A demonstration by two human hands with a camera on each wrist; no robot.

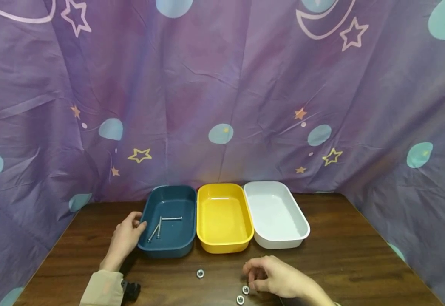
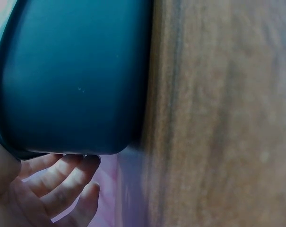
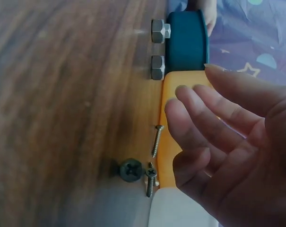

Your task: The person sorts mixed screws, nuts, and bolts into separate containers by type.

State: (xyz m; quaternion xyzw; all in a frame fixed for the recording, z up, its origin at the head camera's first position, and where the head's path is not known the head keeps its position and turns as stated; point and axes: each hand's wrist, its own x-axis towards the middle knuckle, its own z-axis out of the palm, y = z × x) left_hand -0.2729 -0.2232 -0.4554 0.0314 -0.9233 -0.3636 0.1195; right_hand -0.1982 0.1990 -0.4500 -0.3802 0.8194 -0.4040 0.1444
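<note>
My left hand [image 1: 126, 238] holds the left rim of the dark blue tray [image 1: 168, 250], thumb at the rim. Its fingers [image 2: 69, 182] lie against the tray's outer wall. Three long bolts [image 1: 159, 227] lie inside that tray. Over the table in front of the yellow tray [image 1: 225, 247], my right hand [image 1: 277, 276] hovers with loosely bent fingers, thumb apart and nothing visible in its grasp. Beside it are two hex nuts, a nearer nut [image 1: 240, 300] and a farther nut [image 1: 245, 290]. Another nut [image 1: 200, 274] lies farther left. In the right wrist view, small screws [image 3: 157, 141] lie beyond the fingers.
A white tray [image 1: 279, 243] stands right of the yellow one, the three trays side by side on the wooden table [image 1: 344, 246]. A dark cross-head screw [image 3: 131, 170] shows near the small screws. A patterned purple cloth [image 1: 191, 93] hangs behind and at both sides.
</note>
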